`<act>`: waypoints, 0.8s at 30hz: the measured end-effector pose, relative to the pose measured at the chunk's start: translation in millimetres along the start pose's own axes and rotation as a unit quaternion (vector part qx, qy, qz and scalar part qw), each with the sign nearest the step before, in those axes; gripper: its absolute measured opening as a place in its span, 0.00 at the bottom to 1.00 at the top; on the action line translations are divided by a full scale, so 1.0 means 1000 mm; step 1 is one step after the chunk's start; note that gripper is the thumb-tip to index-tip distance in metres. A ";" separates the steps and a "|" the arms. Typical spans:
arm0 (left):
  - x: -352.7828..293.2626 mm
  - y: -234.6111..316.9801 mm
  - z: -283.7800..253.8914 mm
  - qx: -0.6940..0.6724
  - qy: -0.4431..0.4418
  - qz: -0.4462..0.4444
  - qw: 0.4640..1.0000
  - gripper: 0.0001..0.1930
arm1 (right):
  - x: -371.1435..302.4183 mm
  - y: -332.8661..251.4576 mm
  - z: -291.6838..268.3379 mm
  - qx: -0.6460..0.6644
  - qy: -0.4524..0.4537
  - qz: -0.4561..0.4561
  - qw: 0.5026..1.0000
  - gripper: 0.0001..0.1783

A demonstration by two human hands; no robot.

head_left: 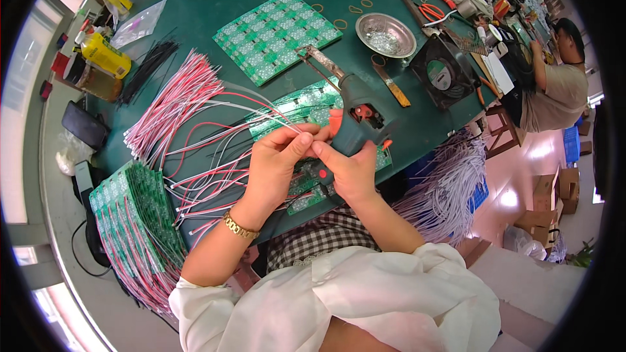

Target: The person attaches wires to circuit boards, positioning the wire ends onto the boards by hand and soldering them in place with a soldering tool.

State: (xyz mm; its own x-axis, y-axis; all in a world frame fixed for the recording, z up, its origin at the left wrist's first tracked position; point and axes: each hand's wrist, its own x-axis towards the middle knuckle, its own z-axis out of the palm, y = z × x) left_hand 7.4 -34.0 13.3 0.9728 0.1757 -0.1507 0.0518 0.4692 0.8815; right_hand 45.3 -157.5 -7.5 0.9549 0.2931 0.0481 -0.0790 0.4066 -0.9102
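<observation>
My left hand (279,160) pinches the ends of red and white wires (261,109) between thumb and fingers. Close against it, my right hand (352,173) is closed around a grey soldering gun (357,94) with an orange trigger; its thumb tip reaches the pinched wires. The gun's metal tip points up and left, over the lower edge of a green circuit board panel (261,42). Below the hands lies another green board panel (297,105), partly covered by wires and hands. A thick bundle of red and white wires (179,104) lies left of my left hand.
Wired green boards (134,202) are stacked at the left edge. Across the table are a metal bowl (386,34), a yellow-handled blade (391,85), a black fan (447,72) and a yellow bottle (103,53). White cables (450,189) hang at right; a person (561,75) sits beyond.
</observation>
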 end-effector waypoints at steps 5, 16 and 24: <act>-0.001 0.001 -0.003 0.058 0.029 -0.008 0.998 0.11 | 0.000 0.004 0.000 0.092 -0.027 0.006 0.995 0.25; -0.001 0.006 -0.004 -0.028 0.010 -0.080 0.996 0.10 | -0.003 -0.006 0.000 0.078 -0.016 0.027 0.996 0.26; 0.000 0.010 -0.007 -0.242 -0.026 -0.066 0.968 0.09 | -0.015 -0.009 -0.007 0.019 0.024 -0.022 0.999 0.26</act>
State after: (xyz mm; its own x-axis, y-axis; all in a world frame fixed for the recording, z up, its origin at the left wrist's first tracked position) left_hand 6.1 -23.5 18.8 0.9757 0.0483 -0.2136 0.0771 0.8369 0.5419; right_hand 33.3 -171.9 -2.8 0.9701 0.2333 0.0667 -0.0474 0.4516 -0.8910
